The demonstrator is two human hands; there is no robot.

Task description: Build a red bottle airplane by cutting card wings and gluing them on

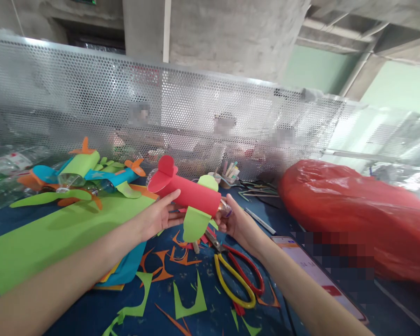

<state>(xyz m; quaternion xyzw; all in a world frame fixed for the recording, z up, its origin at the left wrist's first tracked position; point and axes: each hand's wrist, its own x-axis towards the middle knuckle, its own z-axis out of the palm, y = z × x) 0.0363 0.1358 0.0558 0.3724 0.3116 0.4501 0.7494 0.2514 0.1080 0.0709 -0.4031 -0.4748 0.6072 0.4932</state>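
Observation:
A toy plane (192, 193) with a red paper body, red tail pieces and light green wings is held up over the table, tilted down to the right. Clear plastic of a bottle shows at both of its ends. My left hand (163, 215) grips the body from below near the tail, thumb on its front side. At the clear nose end, my right hand (233, 217) has its fingers closed around the bottle neck. Scissors (236, 275) with one red and one yellow handle lie under the plane, blades partly hidden.
Paper toy planes (80, 170) and green sheets (70, 238) lie at left, beside plastic bottles (10, 172). Paper scraps (191, 298) litter the front. A phone (315, 275), a pen (261, 221) and a red plastic bag (350, 210) are at right. Behind stands a perforated metal screen (196, 102).

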